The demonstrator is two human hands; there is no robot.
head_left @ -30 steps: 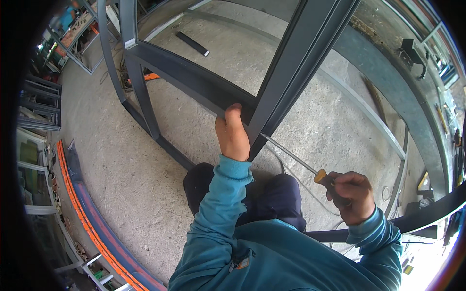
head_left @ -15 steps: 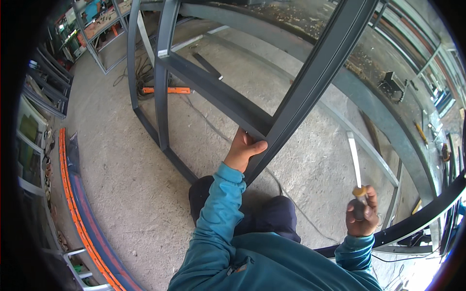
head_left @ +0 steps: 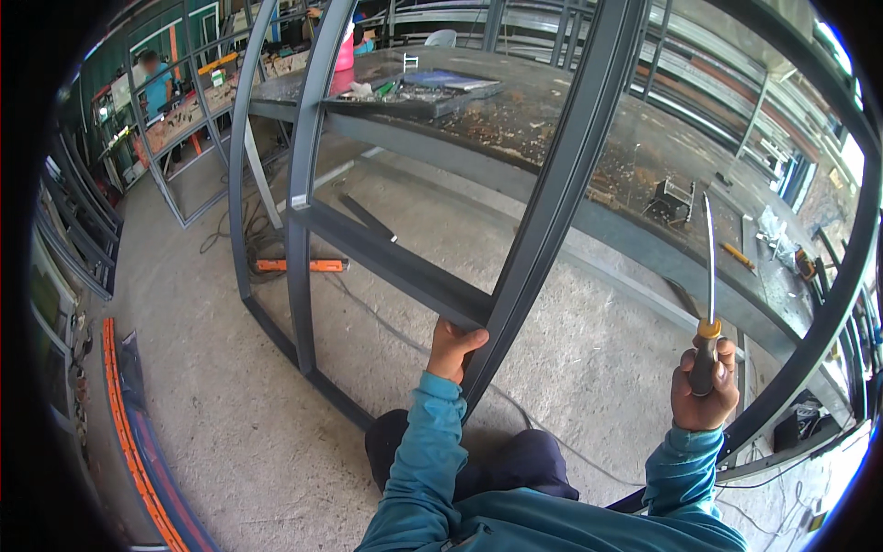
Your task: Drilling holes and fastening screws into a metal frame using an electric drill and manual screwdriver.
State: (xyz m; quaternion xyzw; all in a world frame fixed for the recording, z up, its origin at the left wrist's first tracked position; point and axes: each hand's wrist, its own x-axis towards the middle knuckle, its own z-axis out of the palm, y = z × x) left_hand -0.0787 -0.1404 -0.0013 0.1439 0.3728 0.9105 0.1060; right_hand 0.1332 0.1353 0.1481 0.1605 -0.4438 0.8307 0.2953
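Observation:
A tall dark grey metal frame (head_left: 543, 212) stands upright before me, with a crossbar (head_left: 405, 262) joining two of its uprights. My left hand (head_left: 452, 350) is closed on the frame, just below the corner where the crossbar meets the near upright; some of its fingers are hidden behind the metal. On the right, my right hand (head_left: 705, 386) grips a screwdriver (head_left: 709, 276) by its dark handle with a yellow collar. Its long blade points up and stands apart from the frame.
Behind the frame is a long worktable (head_left: 635, 166) strewn with shavings, bearing a small metal bracket (head_left: 671, 200) and a yellow-handled tool (head_left: 738, 256). A cable crosses the concrete floor. An orange strip (head_left: 138, 442) lies at left. A person (head_left: 156, 87) is at the far left bench.
My view has tilted up, showing more of the worktable and the far room. The screwdriver has risen slightly in my right hand. My left hand keeps its hold by the frame's corner.

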